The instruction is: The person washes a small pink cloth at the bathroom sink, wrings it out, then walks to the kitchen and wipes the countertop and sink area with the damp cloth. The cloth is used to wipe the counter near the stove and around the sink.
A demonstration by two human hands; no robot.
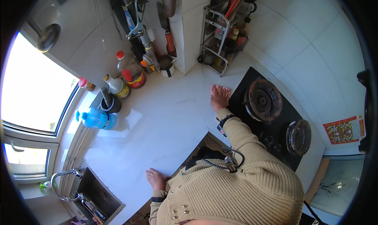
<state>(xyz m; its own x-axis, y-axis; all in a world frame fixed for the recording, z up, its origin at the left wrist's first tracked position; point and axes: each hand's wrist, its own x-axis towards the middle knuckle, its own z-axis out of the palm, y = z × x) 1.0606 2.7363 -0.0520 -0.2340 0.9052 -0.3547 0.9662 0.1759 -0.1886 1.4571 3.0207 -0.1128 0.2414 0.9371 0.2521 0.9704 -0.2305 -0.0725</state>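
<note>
My right hand (218, 100) lies palm down on a pink patterned cloth (221, 89), pressing it to the white countertop (165, 113) close to the left edge of the black gas hob (236, 98). The cloth shows around and beyond the fingers. My left hand (156, 180) rests on the counter near its front edge, between the sink and my body, with nothing in it and its fingers a little apart.
Two burners, one a large rusty ring (263, 100), stand on the hob. A metal rack (217, 45) of bottles is behind. Bottles, a mortar (111, 105) and a blue pump bottle (99, 118) line the window side. The sink (115, 205) is at lower left.
</note>
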